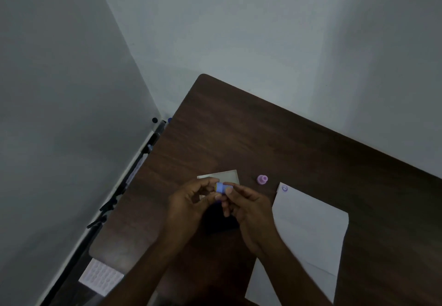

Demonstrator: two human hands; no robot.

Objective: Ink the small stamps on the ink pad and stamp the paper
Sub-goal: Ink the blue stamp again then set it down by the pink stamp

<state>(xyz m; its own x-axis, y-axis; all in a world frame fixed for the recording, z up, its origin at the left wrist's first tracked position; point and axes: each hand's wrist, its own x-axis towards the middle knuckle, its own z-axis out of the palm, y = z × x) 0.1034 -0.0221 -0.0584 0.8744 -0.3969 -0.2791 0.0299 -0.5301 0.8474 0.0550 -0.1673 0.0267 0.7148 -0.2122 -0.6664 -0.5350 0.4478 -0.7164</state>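
Both hands meet above the dark wooden table [299,143] around a small blue stamp [221,188]. My left hand [189,205] pinches its left end and my right hand [244,202] pinches its right end. Behind the hands lies a pale square ink pad [229,176], partly hidden by the fingers. A pink stamp [262,179] lies on the table to the right of the pad. The white paper [308,229] lies to the right, with one purple smiley print [284,188] near its top corner.
The table stands in a corner between two pale walls. A dark rail with black clips [107,207] runs along the left wall beside the table's edge. A white perforated sheet [100,275] lies low at the left, below the table's near corner.
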